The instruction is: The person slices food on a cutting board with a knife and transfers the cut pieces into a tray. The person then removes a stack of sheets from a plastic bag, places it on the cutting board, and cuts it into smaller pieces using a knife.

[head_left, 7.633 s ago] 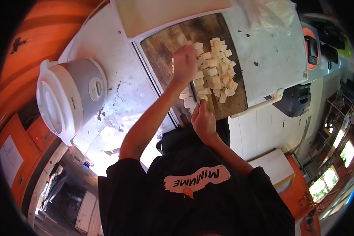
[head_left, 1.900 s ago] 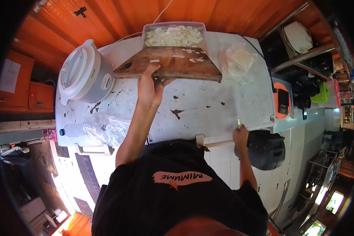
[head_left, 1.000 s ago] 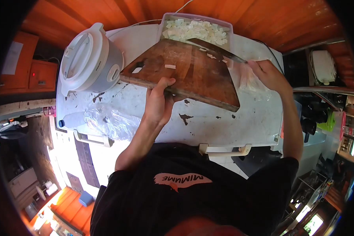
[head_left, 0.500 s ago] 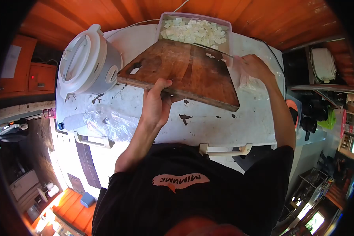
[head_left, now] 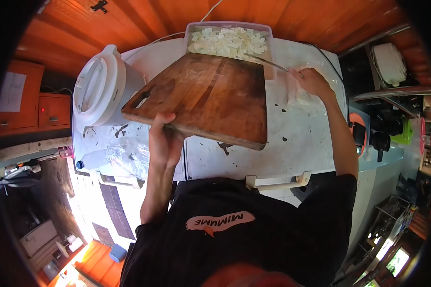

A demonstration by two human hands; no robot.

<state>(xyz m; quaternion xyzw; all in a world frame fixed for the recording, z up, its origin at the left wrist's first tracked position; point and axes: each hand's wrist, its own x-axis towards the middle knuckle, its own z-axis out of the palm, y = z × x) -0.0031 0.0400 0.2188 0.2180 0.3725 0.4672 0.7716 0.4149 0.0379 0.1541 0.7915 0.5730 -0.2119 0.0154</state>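
My left hand [head_left: 165, 143] grips the near edge of a thick wooden cutting board [head_left: 210, 98], thumb on top and fingers underneath. The board is tilted, its far edge beside a pale plastic tub [head_left: 271, 45]. Small whitish cubes [head_left: 230, 40] fill much of that tub. In my right hand [head_left: 313, 82] is a knife, closed in the fingers; its blade [head_left: 268, 63] points left over the tub's near right part. The board's face shows only a whitish smear.
A white rice cooker [head_left: 103, 88] stands left of the board. Nearer are a clear plastic bag [head_left: 129, 155] and a bottle with a blue cap [head_left: 92, 159]. Another clear bag [head_left: 304, 98] lies under my right forearm. The white table [head_left: 239, 165] has chipped dark patches.
The board has moved left and towards me in my left hand. White bits on its face and in its handle hole are gone. The knife now reaches over the tub, off the board.
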